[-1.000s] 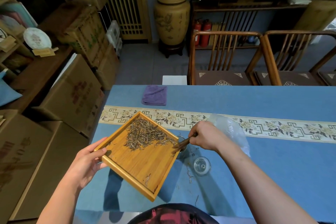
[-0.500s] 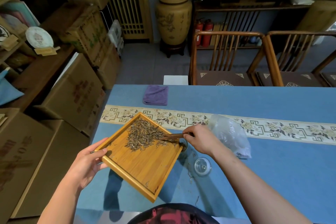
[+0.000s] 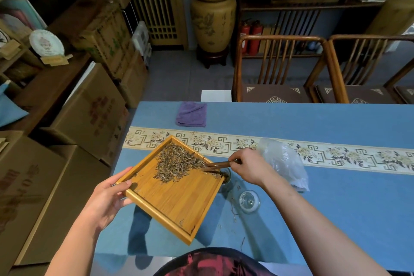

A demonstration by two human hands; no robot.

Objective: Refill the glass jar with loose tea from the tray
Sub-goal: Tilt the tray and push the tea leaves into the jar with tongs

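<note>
Heaping thin dry tea (image 3: 177,163), square bamboo tray (image 3: 179,199)

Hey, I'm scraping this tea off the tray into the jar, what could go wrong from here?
The glass jar has a small mouth mostly hidden under the corner of the wooden tray, so the tea leaves may miss it; strands already lie on the blue tablecloth. The left hand holds the tilted tray alone while the right hand works the wooden scraper; a hard sweep could dump the pile.
</note>
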